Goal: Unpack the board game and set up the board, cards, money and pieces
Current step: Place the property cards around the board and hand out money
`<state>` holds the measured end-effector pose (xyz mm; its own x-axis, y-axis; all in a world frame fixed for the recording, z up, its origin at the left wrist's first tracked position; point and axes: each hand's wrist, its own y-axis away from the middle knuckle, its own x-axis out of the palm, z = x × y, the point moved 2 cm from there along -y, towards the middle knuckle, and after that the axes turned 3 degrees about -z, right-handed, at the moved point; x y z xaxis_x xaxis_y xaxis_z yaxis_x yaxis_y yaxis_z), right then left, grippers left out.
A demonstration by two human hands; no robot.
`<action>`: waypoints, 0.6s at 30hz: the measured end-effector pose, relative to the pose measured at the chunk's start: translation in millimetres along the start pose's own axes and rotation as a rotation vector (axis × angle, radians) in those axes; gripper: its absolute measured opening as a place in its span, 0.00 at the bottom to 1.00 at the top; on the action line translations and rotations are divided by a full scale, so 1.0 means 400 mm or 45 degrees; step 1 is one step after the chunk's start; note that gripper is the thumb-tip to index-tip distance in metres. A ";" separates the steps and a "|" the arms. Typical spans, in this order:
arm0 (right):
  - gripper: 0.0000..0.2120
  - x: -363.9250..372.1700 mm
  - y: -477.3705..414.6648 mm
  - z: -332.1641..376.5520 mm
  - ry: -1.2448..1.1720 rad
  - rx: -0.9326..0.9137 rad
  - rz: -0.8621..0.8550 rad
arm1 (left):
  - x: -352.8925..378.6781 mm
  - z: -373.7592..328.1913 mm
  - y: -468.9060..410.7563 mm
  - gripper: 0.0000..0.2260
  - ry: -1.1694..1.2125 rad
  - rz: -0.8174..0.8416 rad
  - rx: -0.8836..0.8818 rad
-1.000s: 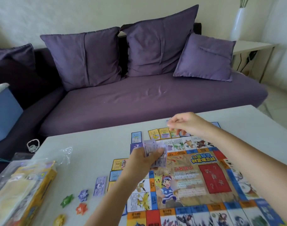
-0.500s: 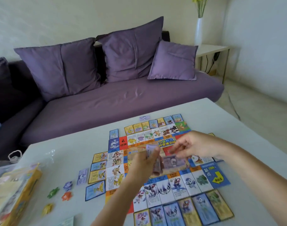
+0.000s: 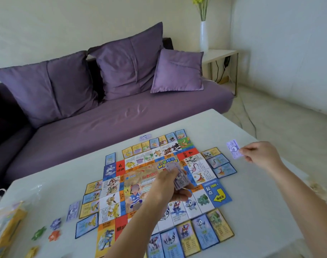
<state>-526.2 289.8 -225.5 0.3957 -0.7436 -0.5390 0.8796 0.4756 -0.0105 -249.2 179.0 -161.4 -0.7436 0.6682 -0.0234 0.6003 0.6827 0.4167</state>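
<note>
Your left grip curls round a wad of purple notes above the board; your right grip pinches a single note over the bench.

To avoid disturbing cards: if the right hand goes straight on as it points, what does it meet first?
Likely nothing near: the right hand, pinching a purple banknote, points away and leftward over bare table; the side cards lie left of that line. Height is unclear.
</note>
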 end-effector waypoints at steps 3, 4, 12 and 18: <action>0.11 0.002 -0.023 -0.012 0.128 -0.036 0.007 | 0.023 0.008 -0.010 0.16 -0.006 0.005 -0.018; 0.12 0.004 -0.028 -0.017 0.149 -0.032 0.009 | 0.028 0.010 -0.012 0.16 -0.015 -0.003 -0.023; 0.09 0.036 -0.059 -0.054 0.288 -0.009 0.024 | 0.056 0.023 -0.026 0.17 0.015 0.060 -0.020; 0.06 0.039 -0.066 -0.064 0.295 -0.050 -0.056 | 0.069 0.034 -0.023 0.16 0.084 0.071 -0.056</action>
<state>-550.2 277.8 -255.2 0.2822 -0.6385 -0.7160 0.8819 0.4664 -0.0684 -271.3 195.1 -178.5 -0.7279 0.6830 0.0604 0.6291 0.6302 0.4550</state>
